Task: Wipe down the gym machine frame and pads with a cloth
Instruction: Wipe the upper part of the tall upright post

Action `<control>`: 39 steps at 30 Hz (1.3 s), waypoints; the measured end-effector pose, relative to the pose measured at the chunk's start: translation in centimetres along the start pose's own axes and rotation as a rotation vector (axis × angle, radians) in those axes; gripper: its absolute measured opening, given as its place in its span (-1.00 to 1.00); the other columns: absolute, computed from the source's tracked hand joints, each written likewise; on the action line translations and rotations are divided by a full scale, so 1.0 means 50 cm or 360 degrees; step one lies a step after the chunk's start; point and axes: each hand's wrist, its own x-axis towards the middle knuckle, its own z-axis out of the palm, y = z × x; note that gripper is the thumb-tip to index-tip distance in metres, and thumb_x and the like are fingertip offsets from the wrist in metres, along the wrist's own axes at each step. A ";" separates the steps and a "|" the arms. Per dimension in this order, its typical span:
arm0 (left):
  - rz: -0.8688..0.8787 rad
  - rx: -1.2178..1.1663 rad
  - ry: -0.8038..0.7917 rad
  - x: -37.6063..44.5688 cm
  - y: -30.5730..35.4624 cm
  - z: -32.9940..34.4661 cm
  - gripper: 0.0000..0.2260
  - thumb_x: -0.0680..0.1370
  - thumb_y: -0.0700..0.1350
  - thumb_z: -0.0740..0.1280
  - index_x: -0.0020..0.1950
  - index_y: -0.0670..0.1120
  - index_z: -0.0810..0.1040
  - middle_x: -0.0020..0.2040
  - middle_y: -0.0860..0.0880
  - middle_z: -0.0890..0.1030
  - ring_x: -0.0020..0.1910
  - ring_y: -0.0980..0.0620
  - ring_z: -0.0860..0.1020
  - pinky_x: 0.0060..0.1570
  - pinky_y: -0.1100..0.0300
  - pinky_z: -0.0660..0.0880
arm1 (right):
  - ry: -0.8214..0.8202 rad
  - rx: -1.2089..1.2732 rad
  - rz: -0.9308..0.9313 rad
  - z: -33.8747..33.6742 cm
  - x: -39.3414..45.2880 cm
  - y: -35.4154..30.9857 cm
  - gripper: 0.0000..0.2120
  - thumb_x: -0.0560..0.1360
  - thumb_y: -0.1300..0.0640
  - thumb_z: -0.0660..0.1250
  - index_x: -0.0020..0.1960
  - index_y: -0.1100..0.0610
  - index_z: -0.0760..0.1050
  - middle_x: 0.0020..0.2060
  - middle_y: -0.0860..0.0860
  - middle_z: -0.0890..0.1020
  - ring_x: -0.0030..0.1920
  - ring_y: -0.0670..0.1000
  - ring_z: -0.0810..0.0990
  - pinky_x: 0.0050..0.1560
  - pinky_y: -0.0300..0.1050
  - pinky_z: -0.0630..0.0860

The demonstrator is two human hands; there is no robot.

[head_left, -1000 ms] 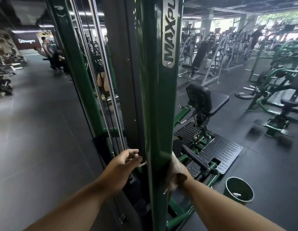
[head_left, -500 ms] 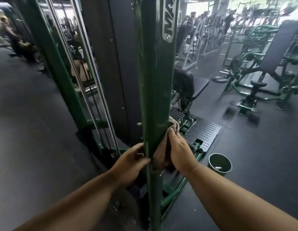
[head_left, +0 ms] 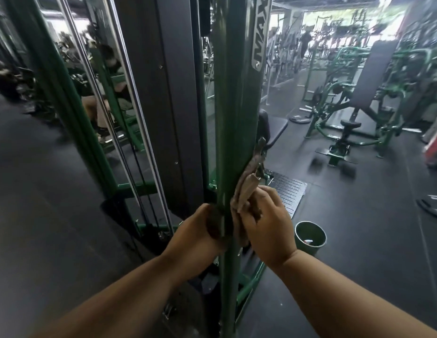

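Now the right hand (head_left: 266, 228) holds a brownish cloth (head_left: 246, 191) with curled fingers and presses it on the right edge of the green upright post (head_left: 234, 118) of the gym machine. The cloth lies just at 12 o'clock from this hand and climbs a little along the post. The left hand (head_left: 198, 235) is at 9 o'clock from the right one, on the other side of the post; its fingers seem to curl around the post edge, but the reflection there makes this hard to see. A green bucket (head_left: 310, 236) stands on the dark floor (head_left: 359, 228) at 3 o'clock from the right hand. A black seat pad (head_left: 273, 125) shows behind the post.
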 end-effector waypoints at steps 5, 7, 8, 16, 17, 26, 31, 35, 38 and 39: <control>0.0014 0.0278 0.0070 -0.001 -0.010 0.011 -0.87 0.54 0.00 0.47 -0.12 0.15 0.53 -0.21 0.15 0.63 -0.12 0.13 0.66 -0.15 0.30 0.52 | -0.0119 -0.0094 -0.0123 -0.009 -0.009 -0.031 -0.68 0.43 -0.02 0.59 0.13 -0.01 0.62 -0.03 -0.13 0.57 -0.15 -0.13 0.50 -0.15 -0.19 0.50; -0.0143 -0.0194 0.0095 0.008 -0.011 0.001 -0.94 0.49 -0.04 0.47 -0.09 0.05 0.61 -0.17 0.02 0.69 -0.13 0.01 0.68 -0.04 -0.01 0.64 | -0.0151 -0.0055 -0.0127 -0.012 -0.012 -0.036 -0.65 0.47 -0.08 0.55 0.20 0.03 0.63 -0.02 -0.11 0.59 -0.14 -0.10 0.53 -0.14 -0.16 0.55; -0.0218 -0.0494 0.0139 0.013 -0.009 -0.005 -0.87 0.45 0.00 0.49 -0.08 0.00 0.63 -0.14 -0.05 0.72 -0.12 -0.09 0.70 -0.03 -0.13 0.67 | -0.0169 -0.0016 -0.0135 -0.014 -0.012 -0.036 -0.64 0.51 -0.07 0.51 0.23 0.06 0.63 -0.01 -0.09 0.59 -0.12 -0.08 0.56 -0.13 -0.10 0.58; 0.0055 -0.1166 0.0418 0.091 0.115 -0.069 -0.79 0.64 -0.10 0.40 0.27 -0.02 0.55 0.13 -0.17 0.70 0.04 -0.07 0.68 0.03 0.01 0.61 | -0.0091 -0.0014 -0.0220 -0.046 0.045 -0.043 -0.53 0.59 0.18 0.33 0.50 0.14 0.48 0.20 -0.02 0.56 0.04 -0.02 0.60 -0.02 0.04 0.63; 0.0088 -0.1257 0.0384 0.100 0.137 -0.070 -0.76 0.67 -0.13 0.36 0.34 -0.03 0.51 0.15 -0.17 0.69 0.05 -0.04 0.68 0.05 0.07 0.62 | -0.0066 -0.0011 -0.0215 -0.050 0.053 -0.044 -0.50 0.59 0.20 0.30 0.53 0.14 0.46 0.21 -0.01 0.56 0.04 -0.02 0.60 -0.01 0.03 0.62; 0.0699 -0.0975 0.0508 0.143 0.306 -0.116 -0.60 0.75 0.09 0.20 0.52 -0.10 0.39 0.19 -0.07 0.61 0.16 0.10 0.62 0.17 0.25 0.56 | -0.0134 -0.0007 -0.0192 -0.053 0.076 -0.044 -0.42 0.59 0.13 0.26 0.61 0.08 0.36 0.27 -0.02 0.54 0.16 0.00 0.59 0.10 0.08 0.61; 0.0749 -0.0875 0.0276 0.155 0.226 -0.066 -0.64 0.64 -0.09 0.44 0.36 -0.14 0.42 0.02 -0.07 0.71 -0.03 -0.07 0.71 -0.02 -0.01 0.66 | -0.0039 0.0001 -0.0232 -0.054 0.099 -0.053 -0.53 0.51 0.20 0.28 0.42 0.15 0.55 0.30 0.07 0.54 0.33 0.09 0.53 0.29 0.09 0.53; 0.0473 -0.0901 0.0250 0.142 0.089 0.015 -0.47 0.49 0.06 0.59 0.37 -0.02 0.50 0.20 -0.19 0.69 0.19 -0.30 0.66 0.22 -0.39 0.56 | -0.0034 -0.0055 -0.0211 -0.040 0.065 -0.004 -0.77 0.45 0.34 0.29 0.05 0.23 0.64 0.10 0.07 0.56 0.12 0.10 0.56 0.12 0.08 0.56; 0.0204 -0.0648 0.0261 0.118 -0.001 0.064 -0.37 0.38 0.23 0.64 0.36 0.10 0.52 0.17 -0.06 0.71 0.15 -0.14 0.70 0.14 -0.27 0.63 | -0.0220 -0.0154 -0.0209 -0.027 0.003 0.058 -0.77 0.44 0.34 0.33 0.05 0.21 0.65 0.12 0.08 0.58 0.13 0.14 0.57 0.14 0.10 0.57; 0.0123 -0.0596 0.0222 0.111 -0.026 0.078 -0.38 0.36 0.21 0.66 0.36 0.14 0.53 0.16 -0.04 0.72 0.15 -0.11 0.70 0.13 -0.26 0.64 | -0.0298 -0.0175 -0.0214 -0.023 -0.020 0.078 -0.76 0.45 0.32 0.33 0.08 0.21 0.66 0.15 0.09 0.59 0.16 0.17 0.57 0.18 0.11 0.56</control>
